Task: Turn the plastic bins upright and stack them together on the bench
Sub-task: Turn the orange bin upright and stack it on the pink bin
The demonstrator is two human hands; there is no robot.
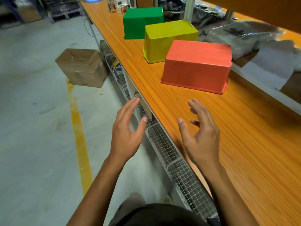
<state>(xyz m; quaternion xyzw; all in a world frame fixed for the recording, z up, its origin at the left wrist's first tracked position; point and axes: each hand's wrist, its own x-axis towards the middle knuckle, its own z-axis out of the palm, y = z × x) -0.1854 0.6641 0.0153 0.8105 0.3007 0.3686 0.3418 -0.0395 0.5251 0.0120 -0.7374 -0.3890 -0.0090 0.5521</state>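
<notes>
Three plastic bins stand upside down in a row on the orange wooden bench [187, 115]. The red bin [197, 66] is nearest, the yellow bin [167, 41] sits behind it, and the green bin [141, 22] is farthest. My left hand [128, 128] hovers off the bench's front edge, fingers straight and palm turned inward. My right hand [200, 131] hovers over the bench, fingers spread and relaxed. Both hands are empty and a short way in front of the red bin, touching nothing.
Clear plastic bags [244, 36] with dark contents lie along the back of the bench. Small boxes [118, 5] stand at the far end. Wire mesh baskets [172, 157] hang under the front edge. An open cardboard box [81, 67] sits on the concrete floor.
</notes>
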